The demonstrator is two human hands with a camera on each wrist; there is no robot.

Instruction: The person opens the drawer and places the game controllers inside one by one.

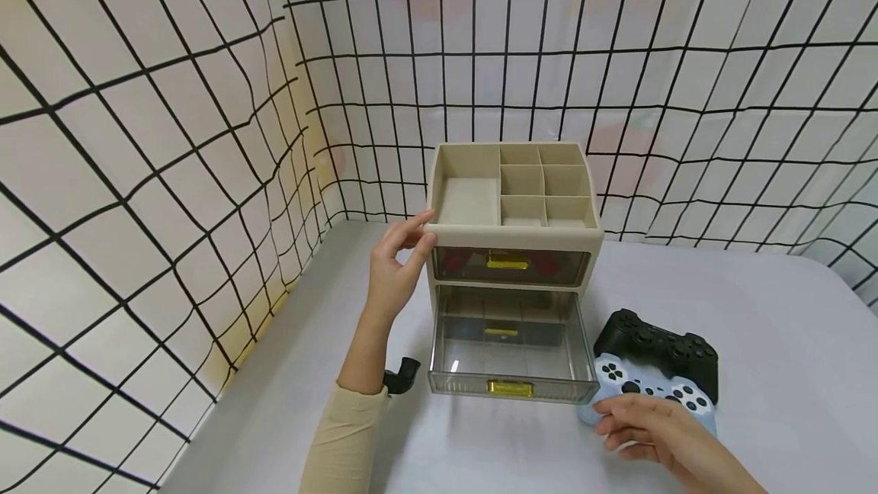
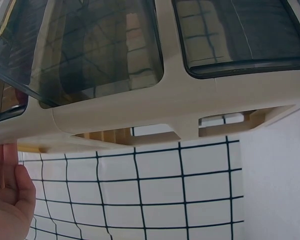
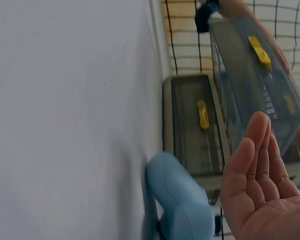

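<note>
A beige desktop organizer point(image 1: 469, 200) has a divided open top and smoky clear drawers with gold handles. Its top drawer point(image 1: 459, 265) is closed, with reddish shapes showing dimly inside. The middle drawer point(image 1: 583, 391) is pulled out, and nothing is visible in it. Below, the bottom drawer point(image 3: 187, 135) is closed. My left hand point(image 1: 395, 273) touches the organizer's upper left corner with its fingertips and thumb. Loosely bent and holding nothing, my right hand point(image 1: 655, 429) hovers near the pulled-out drawer's front right corner, in front of a light blue game controller point(image 1: 641, 378).
A black game controller point(image 1: 675, 345) lies against the blue one, right of the organizer. A black curved piece point(image 1: 405, 373) shows beside the left wrist. Black wire grid point(image 1: 507, 56) encloses the white tabletop point(image 1: 775, 311) at the back and left.
</note>
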